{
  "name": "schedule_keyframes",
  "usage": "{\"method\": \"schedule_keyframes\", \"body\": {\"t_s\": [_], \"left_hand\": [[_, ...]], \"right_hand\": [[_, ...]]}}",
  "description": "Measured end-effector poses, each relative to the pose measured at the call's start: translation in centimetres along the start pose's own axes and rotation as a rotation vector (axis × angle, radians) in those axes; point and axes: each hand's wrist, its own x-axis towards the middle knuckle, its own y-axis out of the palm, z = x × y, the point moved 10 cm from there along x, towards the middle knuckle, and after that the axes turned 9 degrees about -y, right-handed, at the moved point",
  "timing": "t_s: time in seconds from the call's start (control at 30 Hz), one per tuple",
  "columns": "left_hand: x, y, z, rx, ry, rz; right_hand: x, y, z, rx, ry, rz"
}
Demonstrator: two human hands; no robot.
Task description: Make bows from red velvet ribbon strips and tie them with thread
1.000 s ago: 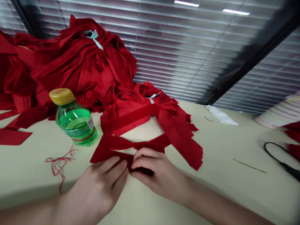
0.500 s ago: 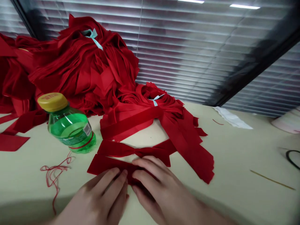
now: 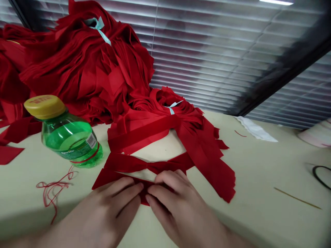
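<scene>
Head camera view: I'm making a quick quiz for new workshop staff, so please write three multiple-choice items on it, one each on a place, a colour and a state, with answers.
1. Where is the green Sprite bottle relative to the left hand?
A. Held in it
B. Farther up the table, toward the picture's left
C. At the far right of the view

2. What colour is the tie on the nearer red ribbon bundle?
A. Yellow
B. Black
C. Pale blue

3. What is the right hand doing?
A. Gripping the red velvet strip
B. Holding the bottle
C. Resting apart from the ribbon

Answers: 1 B, the bottle stands beyond that hand; 2 C, the pale strip shows at the bundle's middle; 3 A, its fingers close on the strip.
</scene>
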Motion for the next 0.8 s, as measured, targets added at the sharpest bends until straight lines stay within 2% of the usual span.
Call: {"method": "schedule_keyframes", "body": {"t_s": [0.2,0.4,0.53,0.8], "left_hand": [[1.5,-0.3,0.7,-0.122,-0.039,0.044],[2.3,1.5,2.0,-0.278,-0.173,0.209],[2.3,1.9,2.1,-0.362,-0.175,0.251],[2.2,2.1,1.9,-0.411,-0.134,0.311]], "right_hand": [[-0.2,0.5,-1.2,0.083,0.09,-0.021],[0.2,1.0,-1.1,0.08,0.105,0.046],[0.1,1.4,-1.1,0.056,0.13,0.097],[-0.4,0.6,-1.8,0.166,0.16,-0.015]]}}
